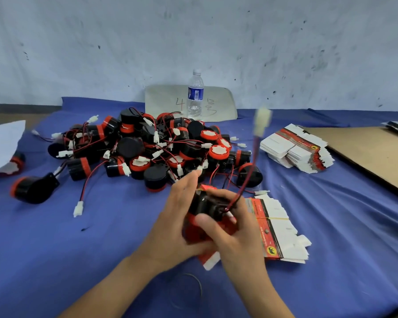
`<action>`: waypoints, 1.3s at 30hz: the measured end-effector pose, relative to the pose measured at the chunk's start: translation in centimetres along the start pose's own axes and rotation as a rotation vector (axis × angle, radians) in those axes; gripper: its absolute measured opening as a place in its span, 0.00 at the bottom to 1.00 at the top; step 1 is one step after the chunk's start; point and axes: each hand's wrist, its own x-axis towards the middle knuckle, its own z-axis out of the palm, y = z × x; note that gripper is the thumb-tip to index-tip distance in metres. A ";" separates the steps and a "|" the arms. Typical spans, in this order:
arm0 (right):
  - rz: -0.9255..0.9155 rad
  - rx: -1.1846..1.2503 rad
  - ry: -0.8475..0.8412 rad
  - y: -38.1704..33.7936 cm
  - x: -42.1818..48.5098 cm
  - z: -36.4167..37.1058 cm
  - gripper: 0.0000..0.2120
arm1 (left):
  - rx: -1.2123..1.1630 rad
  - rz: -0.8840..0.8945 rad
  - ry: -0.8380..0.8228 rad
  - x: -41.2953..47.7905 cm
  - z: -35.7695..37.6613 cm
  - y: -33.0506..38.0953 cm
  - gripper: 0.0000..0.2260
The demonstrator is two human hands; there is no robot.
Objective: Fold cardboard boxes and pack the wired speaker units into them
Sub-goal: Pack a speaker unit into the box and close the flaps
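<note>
A black and red speaker unit (207, 205) sits in the mouth of a small red cardboard box (194, 232) that both hands hold over the blue cloth. My left hand (179, 216) wraps the box from the left. My right hand (230, 230) grips the unit from the right, thumb across its front. Its red and black wire (248, 171) swings upward, ending in a blurred white connector (262, 121). A big pile of wired speaker units (152, 150) lies beyond the hands. A banded stack of flat boxes (276, 228) lies just right of my hands.
Another stack of flat boxes (296, 149) lies at the right, beside a brown cardboard sheet (365, 152). A water bottle (195, 95) stands at the back before a white board (166, 102). A loose speaker unit (33, 188) lies at the left near white paper (2, 143).
</note>
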 end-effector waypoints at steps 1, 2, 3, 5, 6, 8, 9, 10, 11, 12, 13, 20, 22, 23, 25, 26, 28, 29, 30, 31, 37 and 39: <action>0.003 -0.003 0.063 0.0 0.1 -0.3 0.17 | -0.017 -0.039 -0.049 -0.1 -0.1 0.0 0.52; 0.036 0.027 0.128 0.1 0.4 -0.7 0.17 | 0.000 -0.069 -0.110 -0.2 -0.3 0.0 0.55; 0.099 0.079 0.192 0.3 0.6 -1.1 0.18 | 0.042 -0.088 -0.177 -0.3 -0.4 -0.1 0.57; 0.264 0.230 0.282 0.5 1.0 -1.5 0.22 | 0.110 -0.113 -0.284 -0.4 -0.6 -0.2 0.58; 0.323 0.305 0.306 0.5 1.1 -1.8 0.24 | 0.143 -0.116 -0.317 -0.3 -0.7 -0.3 0.58; 0.380 0.421 0.325 0.2 1.4 -2.2 0.28 | 0.245 -0.074 -0.362 -0.3 -0.5 -0.5 0.56; 0.387 0.452 0.311 0.1 1.5 -2.2 0.31 | 0.299 -0.032 -0.360 -0.3 -0.3 -0.7 0.52; 0.382 0.474 0.290 0.0 1.6 -2.2 0.34 | 0.320 0.003 -0.329 -0.3 -0.1 -0.8 0.46; 0.373 0.497 0.271 0.0 1.6 -2.0 0.39 | 0.301 0.021 -0.272 -0.4 0.1 -0.9 0.39; 0.357 0.540 0.263 0.0 1.6 -1.8 0.42 | 0.248 0.020 -0.203 -0.4 0.3 -0.9 0.32; 0.340 0.601 0.252 -0.1 1.7 -1.7 0.42 | 0.178 0.000 -0.131 -0.3 0.3 -1.0 0.26; 0.366 0.567 0.270 -1.3 1.7 -2.7 0.09 | -0.114 -0.325 0.104 -0.3 -0.1 -1.7 0.19; 0.327 0.520 0.349 -1.4 1.6 -2.9 0.07 | -0.125 -0.380 0.131 -0.3 -0.1 -1.8 0.20; 0.300 0.518 0.386 -1.5 1.6 -3.0 0.06 | -0.126 -0.399 0.147 -0.3 0.0 -1.7 0.18; 0.255 0.522 0.437 -1.9 1.6 -3.3 0.07 | -0.130 -0.440 0.186 -0.3 0.3 -1.3 0.17; 0.234 0.505 0.448 -1.9 1.6 -3.5 0.09 | -0.128 -0.460 0.194 -0.3 0.4 -1.0 0.17; 0.178 0.406 0.449 -2.3 1.6 -3.9 0.12 | -0.102 -0.464 0.181 -0.3 0.8 -0.7 0.17; 0.135 0.321 0.434 -2.4 1.5 -3.9 0.11 | -0.091 -0.460 0.172 -0.3 0.8 -0.8 0.19; 0.080 0.197 0.410 -2.3 1.4 -3.8 0.09 | -0.101 -0.472 0.164 -0.4 0.9 -0.8 0.20; 0.022 0.038 0.388 -2.1 1.3 -3.5 0.09 | -0.108 -0.491 0.157 -0.4 0.9 -0.9 0.21; -0.239 -0.748 0.320 0.7 0.9 -1.6 0.16 | -0.128 -0.471 0.125 -1.4 1.8 -1.1 0.26; -0.339 -0.967 0.314 1.5 1.0 -1.7 0.13 | -0.118 -0.454 0.083 -1.4 2.0 -1.0 0.28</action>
